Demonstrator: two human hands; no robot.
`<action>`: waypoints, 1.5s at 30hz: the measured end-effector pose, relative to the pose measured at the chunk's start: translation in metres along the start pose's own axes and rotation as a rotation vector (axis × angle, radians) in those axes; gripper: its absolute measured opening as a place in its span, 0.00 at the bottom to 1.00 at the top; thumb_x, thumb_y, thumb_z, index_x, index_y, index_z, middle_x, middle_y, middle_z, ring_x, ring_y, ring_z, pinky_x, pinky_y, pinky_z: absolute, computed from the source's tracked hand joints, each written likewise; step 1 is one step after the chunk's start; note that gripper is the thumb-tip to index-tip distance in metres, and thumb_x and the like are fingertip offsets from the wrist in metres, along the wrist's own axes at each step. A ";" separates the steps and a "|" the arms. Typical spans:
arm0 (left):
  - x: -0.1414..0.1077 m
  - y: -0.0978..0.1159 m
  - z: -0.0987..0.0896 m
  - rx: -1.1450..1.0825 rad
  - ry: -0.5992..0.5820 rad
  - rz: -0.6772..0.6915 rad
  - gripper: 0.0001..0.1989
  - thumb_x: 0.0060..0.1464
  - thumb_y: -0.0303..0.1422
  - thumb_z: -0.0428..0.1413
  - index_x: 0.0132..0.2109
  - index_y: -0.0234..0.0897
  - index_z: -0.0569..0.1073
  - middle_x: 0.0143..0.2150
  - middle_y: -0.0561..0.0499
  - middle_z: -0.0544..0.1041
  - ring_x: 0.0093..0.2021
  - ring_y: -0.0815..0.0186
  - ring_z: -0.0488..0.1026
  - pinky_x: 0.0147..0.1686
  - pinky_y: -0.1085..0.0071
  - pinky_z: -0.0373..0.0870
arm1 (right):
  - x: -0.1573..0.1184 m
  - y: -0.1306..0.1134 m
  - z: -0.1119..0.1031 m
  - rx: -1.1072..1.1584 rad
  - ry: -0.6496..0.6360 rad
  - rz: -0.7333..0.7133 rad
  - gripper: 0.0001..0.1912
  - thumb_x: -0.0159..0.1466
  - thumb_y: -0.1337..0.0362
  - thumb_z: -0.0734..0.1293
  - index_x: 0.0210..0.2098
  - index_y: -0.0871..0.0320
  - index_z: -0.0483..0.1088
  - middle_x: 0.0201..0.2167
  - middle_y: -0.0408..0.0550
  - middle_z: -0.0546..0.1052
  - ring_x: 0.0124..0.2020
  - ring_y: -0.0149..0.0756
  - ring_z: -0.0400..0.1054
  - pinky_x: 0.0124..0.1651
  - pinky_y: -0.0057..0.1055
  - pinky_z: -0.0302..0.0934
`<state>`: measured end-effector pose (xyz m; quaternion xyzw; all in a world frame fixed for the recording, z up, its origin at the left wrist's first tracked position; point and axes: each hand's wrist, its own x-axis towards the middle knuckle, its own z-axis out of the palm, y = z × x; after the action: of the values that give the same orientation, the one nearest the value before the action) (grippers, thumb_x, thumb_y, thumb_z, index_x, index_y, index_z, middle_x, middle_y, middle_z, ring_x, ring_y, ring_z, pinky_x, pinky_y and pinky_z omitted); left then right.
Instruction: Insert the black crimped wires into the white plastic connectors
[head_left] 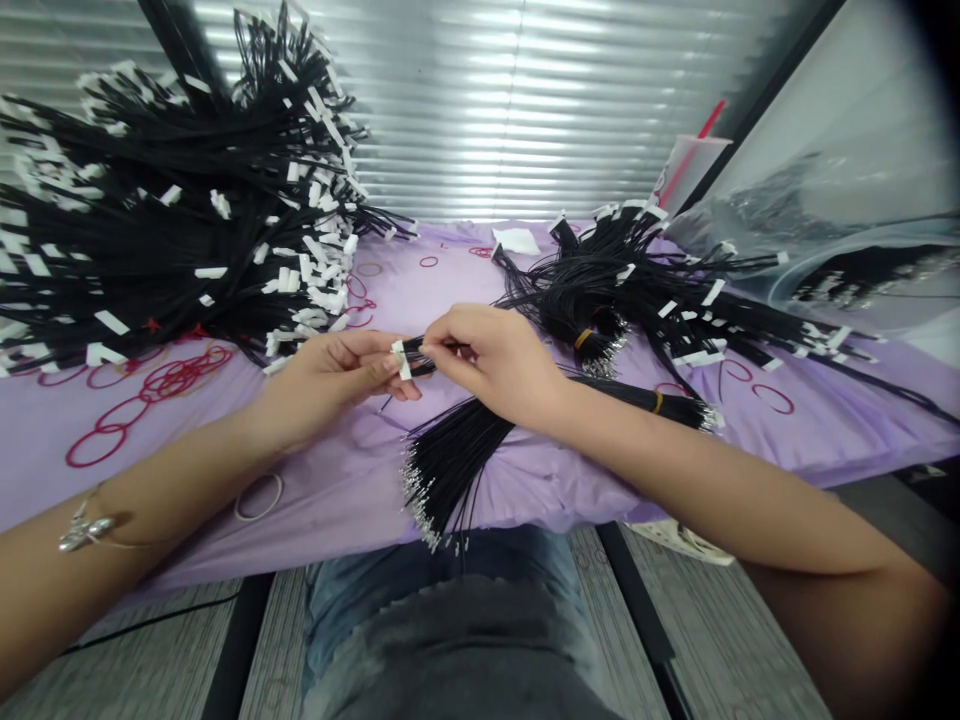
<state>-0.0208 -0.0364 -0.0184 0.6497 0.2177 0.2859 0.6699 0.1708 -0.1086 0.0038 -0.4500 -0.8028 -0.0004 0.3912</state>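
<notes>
Lilac cloth [450,285] lies spread below slatted window blinds [510,110]

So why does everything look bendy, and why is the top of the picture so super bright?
In the head view, the window blinds glare white at the top, the wide lens bends the edge of the purple cloth into a curve, and the black wires blend into dark clumps.
</notes>
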 end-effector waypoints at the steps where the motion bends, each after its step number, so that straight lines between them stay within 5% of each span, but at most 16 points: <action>1: 0.001 0.000 0.000 -0.013 0.021 0.015 0.10 0.52 0.33 0.62 0.42 0.36 0.81 0.30 0.49 0.81 0.30 0.71 0.77 0.38 0.78 0.75 | 0.000 -0.002 -0.004 -0.054 0.055 -0.048 0.10 0.65 0.65 0.60 0.33 0.62 0.72 0.34 0.47 0.73 0.36 0.27 0.64 0.43 0.26 0.57; 4: 0.008 0.001 -0.003 -0.073 0.126 0.038 0.09 0.50 0.31 0.64 0.40 0.33 0.80 0.34 0.48 0.80 0.29 0.72 0.75 0.38 0.76 0.75 | -0.001 -0.007 -0.010 -0.117 0.144 -0.128 0.13 0.67 0.63 0.57 0.36 0.59 0.72 0.42 0.49 0.72 0.43 0.30 0.63 0.49 0.29 0.57; 8: 0.014 0.000 -0.011 -0.135 0.196 0.001 0.09 0.47 0.30 0.65 0.37 0.31 0.79 0.31 0.49 0.79 0.28 0.72 0.75 0.36 0.76 0.75 | -0.006 -0.008 0.002 -0.019 -0.117 -0.115 0.13 0.67 0.62 0.57 0.37 0.60 0.71 0.34 0.47 0.72 0.37 0.28 0.64 0.41 0.26 0.58; 10: 0.013 0.000 -0.011 -0.139 0.185 -0.005 0.11 0.47 0.30 0.65 0.40 0.31 0.78 0.32 0.48 0.79 0.29 0.72 0.75 0.37 0.75 0.75 | -0.007 -0.005 0.009 0.021 -0.146 -0.062 0.10 0.65 0.64 0.60 0.34 0.62 0.71 0.30 0.45 0.72 0.33 0.26 0.62 0.38 0.24 0.56; 15: 0.006 0.001 -0.005 -0.111 0.074 0.019 0.12 0.49 0.30 0.64 0.42 0.32 0.78 0.35 0.47 0.80 0.31 0.70 0.76 0.38 0.73 0.75 | -0.001 0.001 0.006 0.159 0.025 0.160 0.07 0.59 0.67 0.63 0.27 0.63 0.69 0.22 0.39 0.66 0.24 0.21 0.55 0.32 0.22 0.50; 18: 0.003 0.001 -0.002 -0.101 0.048 0.011 0.10 0.51 0.29 0.63 0.42 0.33 0.77 0.31 0.49 0.80 0.30 0.69 0.77 0.37 0.73 0.75 | 0.000 0.002 0.002 0.163 -0.009 0.222 0.06 0.57 0.67 0.64 0.25 0.64 0.69 0.19 0.37 0.63 0.23 0.20 0.52 0.31 0.22 0.48; 36: 0.002 -0.001 -0.004 0.038 0.042 -0.004 0.11 0.52 0.32 0.62 0.43 0.35 0.78 0.30 0.49 0.80 0.32 0.68 0.78 0.39 0.73 0.76 | 0.000 0.004 0.001 0.373 -0.142 0.356 0.06 0.55 0.67 0.64 0.26 0.65 0.70 0.17 0.36 0.61 0.20 0.18 0.51 0.24 0.20 0.45; 45: 0.004 -0.002 -0.004 -0.022 0.058 -0.001 0.12 0.51 0.33 0.64 0.43 0.35 0.77 0.32 0.49 0.81 0.31 0.70 0.79 0.38 0.77 0.76 | 0.001 0.007 0.006 0.354 -0.148 0.299 0.05 0.55 0.68 0.63 0.26 0.64 0.70 0.18 0.36 0.62 0.21 0.19 0.52 0.27 0.21 0.47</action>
<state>-0.0201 -0.0310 -0.0201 0.6337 0.2343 0.3064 0.6705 0.1718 -0.1020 -0.0023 -0.4870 -0.7414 0.2310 0.3997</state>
